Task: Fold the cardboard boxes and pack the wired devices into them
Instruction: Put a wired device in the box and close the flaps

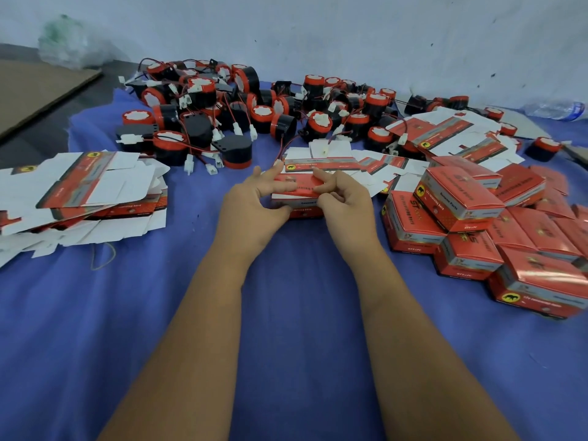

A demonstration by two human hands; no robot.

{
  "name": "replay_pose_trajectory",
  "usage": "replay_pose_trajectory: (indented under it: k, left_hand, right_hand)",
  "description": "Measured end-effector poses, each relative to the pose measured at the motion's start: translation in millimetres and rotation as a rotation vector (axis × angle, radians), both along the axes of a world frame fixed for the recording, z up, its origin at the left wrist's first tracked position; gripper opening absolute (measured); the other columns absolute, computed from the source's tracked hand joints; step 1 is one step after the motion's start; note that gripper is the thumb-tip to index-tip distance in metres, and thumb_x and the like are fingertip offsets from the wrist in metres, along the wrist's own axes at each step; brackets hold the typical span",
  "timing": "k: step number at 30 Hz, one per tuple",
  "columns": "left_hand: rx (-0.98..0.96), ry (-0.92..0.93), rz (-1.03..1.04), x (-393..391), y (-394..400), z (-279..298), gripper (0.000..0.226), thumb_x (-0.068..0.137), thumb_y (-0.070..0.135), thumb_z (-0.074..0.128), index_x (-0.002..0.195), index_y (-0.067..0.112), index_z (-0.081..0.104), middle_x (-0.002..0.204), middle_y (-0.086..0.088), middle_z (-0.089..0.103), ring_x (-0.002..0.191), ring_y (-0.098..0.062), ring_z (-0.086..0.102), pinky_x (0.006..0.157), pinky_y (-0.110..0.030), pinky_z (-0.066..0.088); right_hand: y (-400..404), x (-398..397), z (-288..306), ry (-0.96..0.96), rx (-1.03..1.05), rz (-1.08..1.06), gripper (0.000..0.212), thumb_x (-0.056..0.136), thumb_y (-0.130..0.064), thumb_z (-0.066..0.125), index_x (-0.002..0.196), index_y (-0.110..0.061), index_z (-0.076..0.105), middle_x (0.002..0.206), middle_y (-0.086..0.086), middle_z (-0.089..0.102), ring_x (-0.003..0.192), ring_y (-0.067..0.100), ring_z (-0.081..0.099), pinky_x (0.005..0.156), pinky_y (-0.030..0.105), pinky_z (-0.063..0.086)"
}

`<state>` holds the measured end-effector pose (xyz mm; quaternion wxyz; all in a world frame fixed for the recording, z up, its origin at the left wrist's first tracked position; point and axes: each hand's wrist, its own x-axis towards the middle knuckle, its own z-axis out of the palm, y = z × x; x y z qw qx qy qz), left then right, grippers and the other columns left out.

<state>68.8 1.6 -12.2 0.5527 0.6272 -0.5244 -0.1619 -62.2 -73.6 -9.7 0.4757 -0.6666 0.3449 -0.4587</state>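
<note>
A red cardboard box (299, 198) sits on the blue cloth in the middle. My left hand (254, 205) grips its left end, fingers pressing on the top flap. My right hand (343, 198) holds its right end, index finger on the flap. A red wire with a white plug (324, 150) trails out behind the box. The pile of red-and-black wired devices (222, 113) spreads across the back. Flat unfolded boxes (82, 189) lie stacked at the left. Folded closed boxes (477, 224) are heaped at the right.
More flat box blanks (445, 135) lie at the back right. A brown cardboard sheet (35, 87) lies on the floor at the far left, with a plastic bag (66, 43) behind it. A plastic bottle (556, 109) lies by the wall. A rubber band (103, 256) rests on the cloth.
</note>
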Motion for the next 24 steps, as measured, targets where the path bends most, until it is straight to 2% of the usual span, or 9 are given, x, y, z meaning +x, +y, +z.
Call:
replay_pose_trajectory:
  k: [3, 5, 8, 11, 14, 16, 19, 22, 24]
  left_hand:
    - [0.053, 0.023, 0.025, 0.5, -0.4, -0.7, 0.049, 0.084, 0.001, 0.073, 0.111, 0.039, 0.062, 0.147, 0.004, 0.051, 0.148, -0.016, 0.026, 0.113, -0.021, 0.024]
    - [0.071, 0.055, 0.009, 1.1, -0.3, -0.5, 0.047, 0.085, 0.002, 0.073, 0.112, 0.038, 0.062, 0.148, 0.003, 0.05, 0.148, -0.017, 0.025, 0.117, -0.028, 0.023]
    - [0.083, 0.077, -0.009, 2.2, -0.3, 0.4, 0.045, 0.085, 0.002, 0.072, 0.108, 0.04, 0.063, 0.149, 0.002, 0.048, 0.149, -0.019, 0.022, 0.118, -0.031, 0.02]
    - [0.075, 0.081, -0.012, 1.3, -0.4, 1.1, 0.045, 0.086, 0.002, 0.072, 0.103, 0.042, 0.063, 0.149, 0.002, 0.048, 0.15, -0.021, 0.02, 0.114, -0.026, 0.019]
    - [0.092, 0.054, 0.004, 0.1, 0.3, 0.7, 0.044, 0.087, 0.005, 0.071, 0.099, 0.046, 0.062, 0.149, 0.005, 0.048, 0.15, -0.021, 0.019, 0.115, -0.028, 0.021]
    - [0.088, 0.016, 0.028, -0.8, 1.8, 0.3, 0.042, 0.088, 0.008, 0.072, 0.099, 0.048, 0.063, 0.149, 0.008, 0.048, 0.15, -0.021, 0.019, 0.114, -0.028, 0.022]
    - [0.04, -0.098, 0.076, -1.7, 3.0, -0.6, 0.029, 0.09, 0.011, 0.069, 0.107, 0.034, 0.071, 0.147, 0.008, 0.05, 0.144, -0.015, 0.031, 0.115, -0.024, 0.027]
    - [0.006, 0.18, -0.032, -5.0, 5.3, 3.2, 0.022, 0.094, 0.012, 0.062, 0.094, 0.031, 0.074, 0.137, 0.015, 0.054, 0.116, 0.01, 0.05, 0.096, -0.011, 0.043]
    - [-0.008, 0.31, -0.083, -5.6, 6.2, 4.9, 0.024, 0.099, 0.013, 0.054, 0.096, 0.027, 0.075, 0.133, 0.016, 0.057, 0.108, 0.017, 0.053, 0.083, -0.005, 0.044]
  right_hand:
    - [-2.2, 1.8, -3.1, 0.031, -0.036, -0.048, 0.037, 0.084, 0.014, 0.042, 0.073, -0.018, 0.057, 0.13, 0.001, 0.062, 0.117, 0.012, 0.055, 0.095, 0.025, 0.049]
    - [-3.7, 2.8, -4.5, 0.052, -0.043, -0.061, 0.038, 0.084, 0.014, 0.041, 0.073, -0.019, 0.058, 0.129, -0.001, 0.062, 0.119, 0.012, 0.054, 0.096, 0.026, 0.049]
    - [-5.4, 3.5, -5.8, 0.087, -0.051, -0.079, 0.035, 0.084, 0.011, 0.042, 0.073, -0.017, 0.059, 0.126, -0.003, 0.063, 0.114, 0.009, 0.055, 0.09, 0.021, 0.049]
    - [-3.0, 2.2, -6.3, 0.174, -0.202, -0.129, 0.017, 0.08, 0.008, 0.047, 0.076, -0.006, 0.055, 0.111, -0.003, 0.062, 0.103, 0.001, 0.052, 0.078, 0.02, 0.046]
    - [0.7, 1.6, -8.3, 0.309, -0.367, -0.129, 0.019, 0.078, -0.003, 0.052, 0.072, -0.019, 0.044, 0.096, -0.012, 0.053, 0.089, 0.012, 0.045, 0.064, 0.031, 0.04]
    - [4.5, 1.1, -7.9, 0.344, -0.349, -0.087, 0.014, 0.077, -0.011, 0.054, 0.085, -0.02, 0.048, 0.088, -0.014, 0.05, 0.086, 0.013, 0.046, 0.063, 0.037, 0.045]
    - [7.4, -0.5, -5.5, 0.353, -0.283, -0.011, 0.038, 0.075, -0.018, 0.06, 0.11, -0.021, 0.046, 0.102, -0.01, 0.055, 0.097, 0.011, 0.052, 0.077, 0.033, 0.05]
    - [5.7, -1.6, -6.5, 0.402, -0.288, 0.014, 0.057, 0.073, -0.021, 0.069, 0.124, -0.026, 0.044, 0.122, -0.006, 0.047, 0.112, 0.009, 0.041, 0.089, 0.025, 0.044]
    - [4.3, -1.7, -6.4, 0.479, -0.366, -0.044, 0.065, 0.072, -0.027, 0.074, 0.132, -0.024, 0.048, 0.122, -0.009, 0.04, 0.112, 0.007, 0.031, 0.093, 0.022, 0.036]
